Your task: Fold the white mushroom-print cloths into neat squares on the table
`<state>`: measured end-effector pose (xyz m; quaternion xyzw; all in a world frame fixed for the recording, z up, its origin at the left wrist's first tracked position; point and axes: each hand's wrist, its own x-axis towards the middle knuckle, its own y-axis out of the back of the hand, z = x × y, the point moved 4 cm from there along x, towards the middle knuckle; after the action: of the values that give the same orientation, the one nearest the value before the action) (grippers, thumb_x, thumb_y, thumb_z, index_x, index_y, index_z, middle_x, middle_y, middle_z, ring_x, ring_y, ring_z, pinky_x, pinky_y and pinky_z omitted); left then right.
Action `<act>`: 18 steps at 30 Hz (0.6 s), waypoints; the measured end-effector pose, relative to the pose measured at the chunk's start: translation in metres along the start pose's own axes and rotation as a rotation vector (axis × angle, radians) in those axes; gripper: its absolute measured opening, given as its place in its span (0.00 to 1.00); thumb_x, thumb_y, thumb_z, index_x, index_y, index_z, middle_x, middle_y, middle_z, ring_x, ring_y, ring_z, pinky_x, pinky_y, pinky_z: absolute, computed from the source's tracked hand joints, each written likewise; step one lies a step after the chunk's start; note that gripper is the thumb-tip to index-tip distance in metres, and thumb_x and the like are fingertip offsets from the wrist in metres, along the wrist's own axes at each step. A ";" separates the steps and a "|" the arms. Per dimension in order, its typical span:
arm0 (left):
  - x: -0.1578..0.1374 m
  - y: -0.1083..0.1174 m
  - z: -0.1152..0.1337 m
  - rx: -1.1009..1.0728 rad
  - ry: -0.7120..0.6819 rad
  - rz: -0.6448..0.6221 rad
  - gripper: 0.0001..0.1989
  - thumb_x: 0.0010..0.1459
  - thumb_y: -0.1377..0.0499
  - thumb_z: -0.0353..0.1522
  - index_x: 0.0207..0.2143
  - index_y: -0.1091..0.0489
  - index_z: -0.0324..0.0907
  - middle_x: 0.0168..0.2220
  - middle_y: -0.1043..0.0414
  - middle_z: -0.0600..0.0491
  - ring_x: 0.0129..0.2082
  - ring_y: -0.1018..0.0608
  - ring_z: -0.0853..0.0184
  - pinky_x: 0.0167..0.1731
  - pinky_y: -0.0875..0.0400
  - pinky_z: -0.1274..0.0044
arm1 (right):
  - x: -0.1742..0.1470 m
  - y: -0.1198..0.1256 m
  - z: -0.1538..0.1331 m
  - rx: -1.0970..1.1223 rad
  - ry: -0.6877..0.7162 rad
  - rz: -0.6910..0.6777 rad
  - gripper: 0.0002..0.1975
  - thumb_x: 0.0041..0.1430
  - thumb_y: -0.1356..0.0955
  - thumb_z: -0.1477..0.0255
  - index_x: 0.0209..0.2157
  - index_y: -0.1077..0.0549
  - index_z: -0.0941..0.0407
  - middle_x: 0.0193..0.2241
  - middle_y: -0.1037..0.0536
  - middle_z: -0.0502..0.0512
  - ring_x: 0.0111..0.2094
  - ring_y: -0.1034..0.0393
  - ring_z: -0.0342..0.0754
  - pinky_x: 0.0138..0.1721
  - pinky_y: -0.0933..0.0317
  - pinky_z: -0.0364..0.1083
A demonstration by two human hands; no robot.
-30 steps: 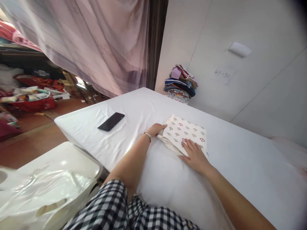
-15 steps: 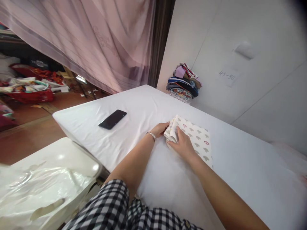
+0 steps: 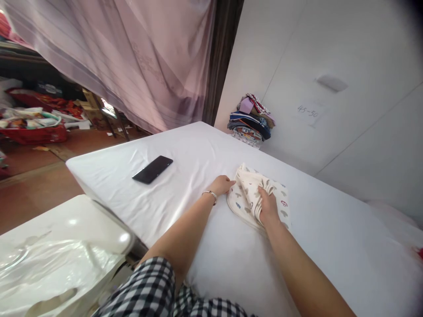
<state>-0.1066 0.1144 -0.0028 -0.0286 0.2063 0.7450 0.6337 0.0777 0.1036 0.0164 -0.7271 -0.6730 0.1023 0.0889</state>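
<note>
A folded cream cloth (image 3: 244, 200) with small mushroom prints lies on the white-covered table (image 3: 185, 185). Its upper layers are bunched up in my right hand (image 3: 269, 207), whose fingers are wrapped round the gathered folds. At the cloth's left edge, my left hand (image 3: 222, 185) has its fingers curled and its fingertips pinching the border. A bracelet (image 3: 211, 196) circles my left wrist. The cloth's lower layer, with a rounded corner, stays flat on the table beneath the lifted part.
A black phone (image 3: 153, 169) lies to the left on the table. Beyond the far edge is a stack of folded clothes (image 3: 251, 118) by the white wall. A pink curtain (image 3: 148, 57) hangs behind. At lower left, clear plastic (image 3: 76, 264) covers a white surface (image 3: 89, 215).
My right hand has moved right, drawing the cloth's top layers back into a bunch and baring the layer below. My left hand stays near the left edge.
</note>
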 end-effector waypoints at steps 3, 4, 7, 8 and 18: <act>-0.003 -0.007 0.001 0.112 -0.041 0.049 0.16 0.40 0.36 0.41 0.27 0.33 0.40 0.40 0.28 0.43 0.47 0.29 0.53 0.43 0.35 0.71 | -0.006 0.000 -0.002 0.004 0.061 -0.003 0.22 0.47 0.31 0.70 0.47 0.31 0.57 0.43 0.24 0.55 0.44 0.30 0.50 0.46 0.36 0.51; -0.003 -0.009 0.001 0.133 -0.047 0.045 0.16 0.38 0.35 0.40 0.26 0.33 0.40 0.40 0.28 0.43 0.48 0.30 0.52 0.43 0.36 0.71 | -0.007 -0.001 -0.003 -0.026 0.088 -0.013 0.22 0.48 0.32 0.69 0.47 0.31 0.58 0.43 0.25 0.55 0.45 0.30 0.50 0.47 0.37 0.51; -0.001 -0.014 0.000 0.140 -0.041 0.003 0.11 0.36 0.35 0.35 0.21 0.34 0.40 0.34 0.26 0.45 0.43 0.27 0.52 0.39 0.34 0.72 | -0.007 -0.003 -0.006 -0.208 0.199 -0.056 0.23 0.52 0.35 0.67 0.51 0.34 0.58 0.45 0.26 0.57 0.46 0.32 0.51 0.48 0.38 0.53; 0.000 -0.014 0.000 0.126 -0.031 -0.011 0.10 0.37 0.36 0.33 0.21 0.34 0.40 0.31 0.26 0.46 0.40 0.26 0.53 0.37 0.33 0.73 | -0.007 -0.004 -0.008 -0.297 0.254 -0.063 0.24 0.53 0.36 0.66 0.52 0.35 0.58 0.46 0.26 0.58 0.46 0.32 0.52 0.49 0.39 0.54; 0.007 0.005 -0.010 -0.155 0.058 -0.088 0.06 0.44 0.38 0.30 0.29 0.29 0.41 0.24 0.28 0.50 0.30 0.24 0.61 0.29 0.31 0.75 | -0.032 -0.057 0.015 -1.037 0.735 -0.511 0.29 0.52 0.41 0.77 0.58 0.43 0.57 0.55 0.37 0.61 0.57 0.45 0.53 0.56 0.49 0.55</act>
<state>-0.1151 0.1169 -0.0126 -0.1081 0.1651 0.7289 0.6556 0.0161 0.0757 0.0183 -0.4815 -0.7117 -0.5107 -0.0269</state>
